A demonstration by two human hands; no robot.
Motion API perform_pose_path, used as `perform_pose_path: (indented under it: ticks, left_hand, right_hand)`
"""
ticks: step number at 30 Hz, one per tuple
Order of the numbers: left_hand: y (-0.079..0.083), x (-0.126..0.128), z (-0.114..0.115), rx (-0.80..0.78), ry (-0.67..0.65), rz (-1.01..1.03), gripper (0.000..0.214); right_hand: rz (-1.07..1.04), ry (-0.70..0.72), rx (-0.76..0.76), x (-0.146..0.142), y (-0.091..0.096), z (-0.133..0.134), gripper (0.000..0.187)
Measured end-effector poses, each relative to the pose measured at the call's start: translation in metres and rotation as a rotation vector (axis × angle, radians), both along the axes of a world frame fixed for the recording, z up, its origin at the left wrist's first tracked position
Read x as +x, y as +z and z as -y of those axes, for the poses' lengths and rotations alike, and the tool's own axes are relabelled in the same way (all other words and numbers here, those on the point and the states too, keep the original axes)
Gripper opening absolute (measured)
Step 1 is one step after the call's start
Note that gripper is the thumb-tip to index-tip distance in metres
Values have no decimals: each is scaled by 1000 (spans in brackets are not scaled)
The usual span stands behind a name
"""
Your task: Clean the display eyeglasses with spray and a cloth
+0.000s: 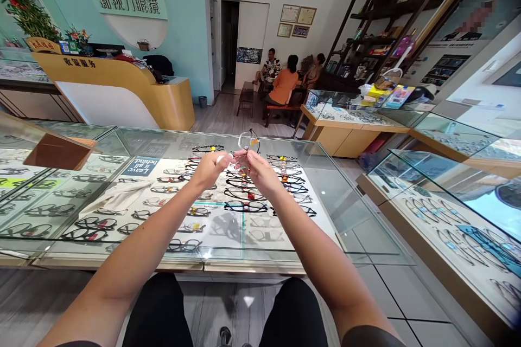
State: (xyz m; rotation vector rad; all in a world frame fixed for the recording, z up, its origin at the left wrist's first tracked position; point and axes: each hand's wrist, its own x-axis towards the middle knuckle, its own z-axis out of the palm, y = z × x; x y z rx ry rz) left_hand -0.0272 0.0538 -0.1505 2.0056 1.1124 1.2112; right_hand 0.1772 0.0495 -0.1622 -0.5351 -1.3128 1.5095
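Observation:
Above the glass display case [285, 252], my right hand [261, 173] pinches a pair of eyeglasses [255, 142] with an orange tag on one lens. The frame is turned on its side, with one lens raised above my fingers. My left hand [209, 169] is closed on a small white cloth [224, 159], close against the lower part of the glasses. Its finger details are partly hidden. Beneath both hands, rows of spectacle frames [246, 206] lie in the case. A crumpled off-white cloth [116, 198] rests to the left.
A blue sign [142, 166] stands among the frames. More display cases run along the right [451, 227] and left [24, 211]. A brown board-like object [61, 150] sits at left. Beyond are a yellow counter [175, 103] and several people seated around a table, one in orange [285, 87].

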Motion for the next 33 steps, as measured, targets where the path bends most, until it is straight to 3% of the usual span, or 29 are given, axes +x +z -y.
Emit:
perform_pose_path:
  ticks: [3,7,11,14,17,23,33]
  left_hand:
    - [0,-11,-10,-15,35,121,78]
    - [0,-33,-30,-41,220,317,69]
    - [-5,-63,-52,27,543,277,36]
    - [-12,-87,-69,-70,816,202,13]
    - [-21,-107,-81,-162,1006,99,21]
    - [-36,-132,-83,-232,1040,53,25]
    - [-50,-138,-84,-290,1099,16,32]
  right_hand:
    - [-1,11,-9,1,2,0,44]
    - [-23,28,-29,2,6,3,43]
    - [-34,45,-37,2,10,5,40]
    - [-17,35,-39,3,11,6,41]
    - [7,22,-39,3,12,5,43]
    - [0,26,-42,4,11,4,44]
    - [-19,17,-43,6,13,3,44]
